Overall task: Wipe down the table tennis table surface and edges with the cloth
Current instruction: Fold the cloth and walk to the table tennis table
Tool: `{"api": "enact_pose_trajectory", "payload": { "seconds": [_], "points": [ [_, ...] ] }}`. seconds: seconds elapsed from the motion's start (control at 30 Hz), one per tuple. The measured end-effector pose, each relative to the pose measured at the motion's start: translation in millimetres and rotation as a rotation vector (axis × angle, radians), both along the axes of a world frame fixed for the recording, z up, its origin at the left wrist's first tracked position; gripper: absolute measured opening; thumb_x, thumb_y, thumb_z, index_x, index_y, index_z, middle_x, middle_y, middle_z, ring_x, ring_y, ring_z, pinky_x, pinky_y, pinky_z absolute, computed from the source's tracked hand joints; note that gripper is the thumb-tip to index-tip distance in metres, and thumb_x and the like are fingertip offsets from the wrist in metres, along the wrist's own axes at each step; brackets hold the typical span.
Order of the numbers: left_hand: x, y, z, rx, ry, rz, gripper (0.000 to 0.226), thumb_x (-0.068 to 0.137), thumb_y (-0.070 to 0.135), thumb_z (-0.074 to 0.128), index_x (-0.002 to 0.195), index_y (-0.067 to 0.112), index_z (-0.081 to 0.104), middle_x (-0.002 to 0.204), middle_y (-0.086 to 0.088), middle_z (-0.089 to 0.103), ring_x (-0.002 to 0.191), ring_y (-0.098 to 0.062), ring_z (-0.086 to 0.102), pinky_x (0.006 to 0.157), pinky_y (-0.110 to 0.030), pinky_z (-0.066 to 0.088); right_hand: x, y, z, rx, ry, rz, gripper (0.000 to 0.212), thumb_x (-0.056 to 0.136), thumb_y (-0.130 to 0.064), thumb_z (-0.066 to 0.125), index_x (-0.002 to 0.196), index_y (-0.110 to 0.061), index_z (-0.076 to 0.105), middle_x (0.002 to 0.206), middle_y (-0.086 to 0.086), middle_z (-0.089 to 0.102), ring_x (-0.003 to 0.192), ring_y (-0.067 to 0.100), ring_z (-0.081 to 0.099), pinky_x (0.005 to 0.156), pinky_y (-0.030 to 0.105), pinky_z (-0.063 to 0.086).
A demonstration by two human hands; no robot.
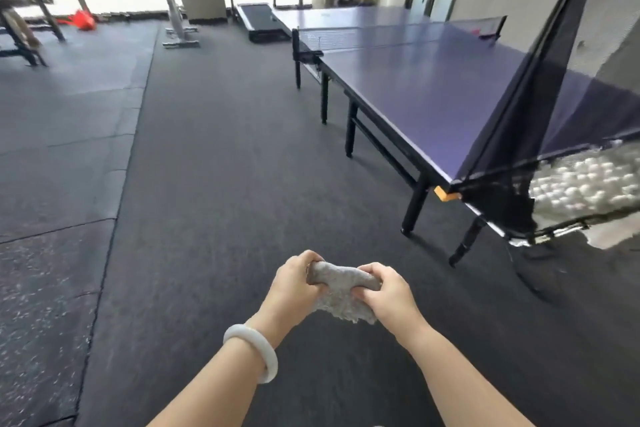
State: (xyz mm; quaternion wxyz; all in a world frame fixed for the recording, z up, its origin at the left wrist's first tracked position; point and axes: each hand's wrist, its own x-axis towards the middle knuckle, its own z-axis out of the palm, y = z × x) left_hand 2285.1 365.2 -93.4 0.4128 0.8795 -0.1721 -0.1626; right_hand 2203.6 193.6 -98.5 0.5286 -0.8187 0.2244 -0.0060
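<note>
Down low in the view, both hands hold a grey, nubbly cloth (341,291) bunched between them above the dark rubber gym floor (207,166). The left hand (294,282), with a white bangle (252,352) on its wrist, curls its fingers round one end of the cloth; the right hand (384,291) grips the other end the same way, so the fingertips of both are tucked out of sight in the fabric. A loose fold hangs below, partly covered by the right hand.

Well apart from the hands, ahead and to the right, stands the purple table tennis table (415,80) on black legs, with its net (381,35) stretched across the middle. The near right corner of the table is hidden behind a black mesh ball catcher (519,135), which holds a heap of white balls (588,184) and is cut off at the right edge. Something small and red lies on the far side by the net, too blurred to tell. Beyond the table, a treadmill (258,22) and an exercise bike (176,10) are washed out by bright windows.
</note>
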Motion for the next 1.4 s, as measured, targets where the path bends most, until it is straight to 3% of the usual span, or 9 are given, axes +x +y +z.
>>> {"api": "enact_pose_trajectory", "payload": {
  "seconds": [0.27, 0.4, 0.57, 0.7, 0.87, 1.0, 1.1, 1.23, 1.4],
  "points": [
    [195, -135, -23, -0.038, -0.029, -0.154, 0.048, 0.076, 0.002, 0.064, 0.112, 0.033, 0.068, 0.098, 0.005, 0.063, 0.09, -0.008, 0.058, 0.068, -0.001, 0.036, 169, -121, -26, 0.112, 0.001, -0.237, 0.019, 0.086, -0.01, 0.069, 0.1, -0.023, 0.067, 0.106, 0.005, 0.067, 0.097, 0.019, 0.066, 0.086, 0.041, 0.058],
    [305, -210, -23, -0.117, 0.006, -0.121, 0.055, 0.079, -0.004, 0.061, 0.116, 0.036, 0.068, 0.079, 0.016, 0.062, 0.067, 0.006, 0.059, 0.057, -0.004, 0.04, 273, -194, -24, 0.169, -0.027, -0.273, 0.02, 0.086, -0.006, 0.071, 0.098, -0.021, 0.068, 0.097, 0.003, 0.071, 0.093, 0.019, 0.069, 0.086, 0.046, 0.057],
    [410, -283, -20, -0.113, 0.015, -0.172, 0.055, 0.082, -0.001, 0.062, 0.12, 0.038, 0.067, 0.084, 0.016, 0.063, 0.068, 0.008, 0.058, 0.056, -0.005, 0.042, 375, -265, -16, 0.175, -0.02, -0.34, 0.02, 0.085, -0.008, 0.073, 0.098, -0.022, 0.068, 0.093, 0.001, 0.072, 0.09, 0.018, 0.07, 0.086, 0.043, 0.058],
    [489, -341, -29, -0.103, 0.013, -0.253, 0.052, 0.082, -0.002, 0.063, 0.116, 0.036, 0.069, 0.072, 0.018, 0.056, 0.062, 0.012, 0.054, 0.054, -0.004, 0.038, 441, -314, -23, 0.157, 0.001, -0.407, 0.021, 0.086, -0.009, 0.073, 0.1, -0.024, 0.067, 0.096, 0.0, 0.071, 0.092, 0.016, 0.069, 0.086, 0.04, 0.058],
    [592, -429, -49, -0.087, 0.087, -0.443, 0.059, 0.082, 0.0, 0.064, 0.129, 0.035, 0.058, 0.108, 0.008, 0.063, 0.082, -0.007, 0.062, 0.06, -0.012, 0.047, 513, -374, -41, 0.119, 0.029, -0.584, 0.018, 0.089, -0.012, 0.07, 0.095, -0.028, 0.066, 0.094, -0.007, 0.07, 0.09, 0.008, 0.065, 0.074, 0.025, 0.056],
    [659, -495, -58, -0.073, 0.105, -0.625, 0.058, 0.082, -0.001, 0.068, 0.126, 0.035, 0.056, 0.116, 0.009, 0.059, 0.089, -0.014, 0.064, 0.066, -0.019, 0.053, 561, -404, -50, 0.123, 0.053, -0.817, 0.017, 0.089, -0.012, 0.071, 0.095, -0.027, 0.066, 0.093, -0.01, 0.069, 0.085, 0.005, 0.064, 0.061, 0.013, 0.049],
    [691, -541, -58, -0.055, 0.104, -0.779, 0.056, 0.081, 0.0, 0.07, 0.123, 0.034, 0.054, 0.112, 0.01, 0.055, 0.084, -0.015, 0.064, 0.07, -0.028, 0.056, 581, -420, -56, 0.18, 0.057, -1.014, 0.019, 0.088, -0.012, 0.073, 0.098, -0.026, 0.065, 0.097, -0.008, 0.066, 0.088, 0.008, 0.062, 0.066, 0.022, 0.051],
    [705, -591, -65, 0.014, 0.164, -0.927, 0.051, 0.084, 0.001, 0.067, 0.121, 0.031, 0.047, 0.103, 0.011, 0.052, 0.069, -0.014, 0.057, 0.055, -0.023, 0.052, 590, -435, -69, 0.295, 0.083, -1.353, 0.032, 0.083, -0.011, 0.079, 0.107, -0.013, 0.058, 0.102, 0.002, 0.062, 0.088, 0.015, 0.06, 0.073, 0.027, 0.046],
    [699, -654, -59, -0.016, 0.198, -1.071, 0.043, 0.088, -0.003, 0.056, 0.12, 0.025, 0.049, 0.1, 0.009, 0.053, 0.076, -0.022, 0.06, 0.056, -0.033, 0.053, 592, -476, -76, 0.432, 0.052, -1.547, 0.017, 0.084, -0.012, 0.077, 0.088, 0.004, 0.07, 0.093, 0.018, 0.072, 0.088, 0.031, 0.065, 0.089, 0.051, 0.05]
  ]
}}
